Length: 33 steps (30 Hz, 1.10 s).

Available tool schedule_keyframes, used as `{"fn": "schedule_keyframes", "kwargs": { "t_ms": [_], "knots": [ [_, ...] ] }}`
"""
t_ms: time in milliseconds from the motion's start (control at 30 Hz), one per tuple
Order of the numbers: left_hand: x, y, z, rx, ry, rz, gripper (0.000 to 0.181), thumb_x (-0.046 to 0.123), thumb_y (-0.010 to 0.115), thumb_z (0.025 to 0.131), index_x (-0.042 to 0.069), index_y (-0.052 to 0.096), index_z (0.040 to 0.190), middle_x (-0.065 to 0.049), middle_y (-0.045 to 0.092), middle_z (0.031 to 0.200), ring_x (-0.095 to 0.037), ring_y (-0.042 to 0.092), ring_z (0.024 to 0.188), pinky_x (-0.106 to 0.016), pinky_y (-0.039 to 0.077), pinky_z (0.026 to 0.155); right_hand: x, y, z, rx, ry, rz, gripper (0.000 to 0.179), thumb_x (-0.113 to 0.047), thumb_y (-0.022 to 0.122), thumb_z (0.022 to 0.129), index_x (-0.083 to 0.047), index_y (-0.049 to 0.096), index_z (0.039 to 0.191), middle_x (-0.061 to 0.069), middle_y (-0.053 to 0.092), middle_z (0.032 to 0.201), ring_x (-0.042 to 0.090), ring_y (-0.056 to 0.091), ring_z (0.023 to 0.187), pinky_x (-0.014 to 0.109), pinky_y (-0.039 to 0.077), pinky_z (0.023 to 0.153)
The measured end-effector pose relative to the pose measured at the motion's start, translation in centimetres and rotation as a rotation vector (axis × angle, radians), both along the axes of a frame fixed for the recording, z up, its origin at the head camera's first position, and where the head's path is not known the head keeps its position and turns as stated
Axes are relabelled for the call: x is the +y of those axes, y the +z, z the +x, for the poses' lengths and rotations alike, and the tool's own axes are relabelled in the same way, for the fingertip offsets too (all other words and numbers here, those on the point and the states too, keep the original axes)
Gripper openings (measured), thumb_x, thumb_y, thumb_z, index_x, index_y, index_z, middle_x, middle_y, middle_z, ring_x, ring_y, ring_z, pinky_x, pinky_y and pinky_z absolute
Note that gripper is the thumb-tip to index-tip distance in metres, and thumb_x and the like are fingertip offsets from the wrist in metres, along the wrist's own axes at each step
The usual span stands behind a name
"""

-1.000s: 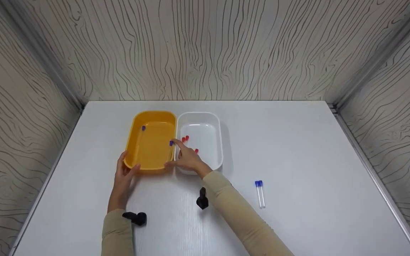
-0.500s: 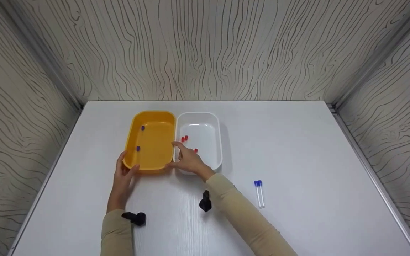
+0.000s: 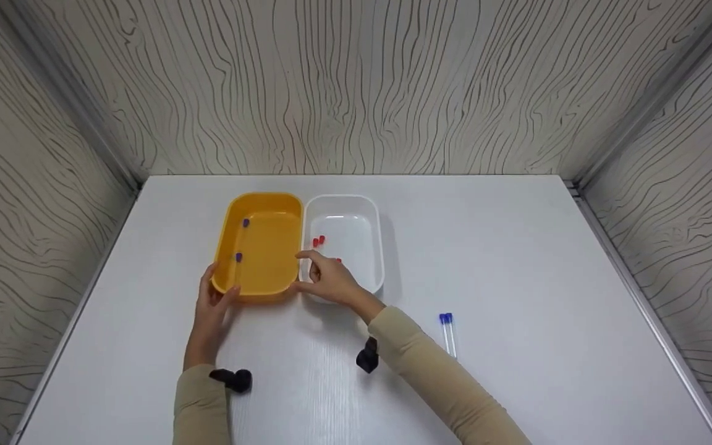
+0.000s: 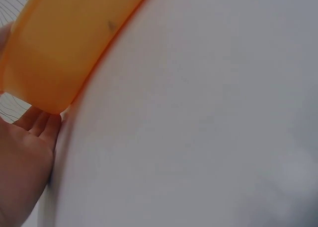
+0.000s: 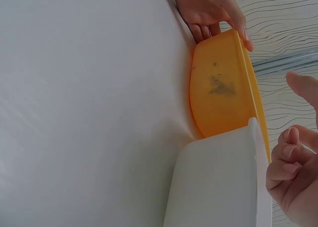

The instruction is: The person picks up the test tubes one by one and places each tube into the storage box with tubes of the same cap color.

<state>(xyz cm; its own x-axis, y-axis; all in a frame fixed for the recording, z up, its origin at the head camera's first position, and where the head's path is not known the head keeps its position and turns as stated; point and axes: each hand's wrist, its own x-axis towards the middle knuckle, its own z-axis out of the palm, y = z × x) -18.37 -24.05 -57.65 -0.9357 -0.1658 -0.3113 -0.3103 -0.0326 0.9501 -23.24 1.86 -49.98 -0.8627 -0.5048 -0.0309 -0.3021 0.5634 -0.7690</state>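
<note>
In the head view my left hand (image 3: 212,315) grips the near left corner of a yellow tray (image 3: 263,299), thumb on the rim and fingers at the outer wall. Two blue-capped tubes lie in it, shown by one blue cap (image 3: 245,223) farther back and another blue cap (image 3: 238,257) nearer. My right hand (image 3: 334,278) hovers over the near left part of a white tray (image 3: 381,247). Its thumb and index finger are spread apart with nothing between them; the right wrist view shows the other fingers (image 5: 290,155) curled. Red caps (image 3: 318,241) show inside the white tray, one partly behind this hand.
Two more blue-capped tubes (image 3: 447,334) lie side by side on the white table (image 3: 547,278), next to the right sleeve. The trays stand against each other. Wood-patterned panels (image 3: 356,86) rise behind and on both sides.
My right hand has let go of a blue-capped tube, which now lies at the yellow tray's left side. That hand has drawn slightly right and nearer; my left hand keeps its hold.
</note>
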Motion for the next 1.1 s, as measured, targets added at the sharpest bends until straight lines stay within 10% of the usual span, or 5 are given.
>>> {"fn": "schedule_keyframes", "kwargs": {
  "t_ms": [267,1100],
  "knots": [
    [0.1,-0.2,-0.1,0.040,-0.003,-0.006,0.073,0.030,0.061,0.094,0.040,0.016,0.151,0.004,0.012,0.165,-0.017,0.020,0.151,-0.039,0.018,0.126,1.8,0.1,0.9,0.081,0.019,-0.062,0.048,-0.025,0.075,0.083,-0.006,0.059,0.123,-0.004,0.044,0.066,0.003,0.038,0.061,0.024,0.042,0.075],
    [0.1,0.1,0.2,0.021,0.005,0.026,0.073,0.033,0.061,0.094,0.045,0.016,0.150,0.006,0.012,0.165,-0.016,0.020,0.151,-0.042,0.015,0.127,9.9,-1.1,4.3,0.158,-0.003,-0.161,0.039,-0.019,0.072,0.086,-0.004,0.059,0.120,0.007,0.053,0.069,-0.003,0.039,0.061,0.012,0.036,0.055]
  ]
}}
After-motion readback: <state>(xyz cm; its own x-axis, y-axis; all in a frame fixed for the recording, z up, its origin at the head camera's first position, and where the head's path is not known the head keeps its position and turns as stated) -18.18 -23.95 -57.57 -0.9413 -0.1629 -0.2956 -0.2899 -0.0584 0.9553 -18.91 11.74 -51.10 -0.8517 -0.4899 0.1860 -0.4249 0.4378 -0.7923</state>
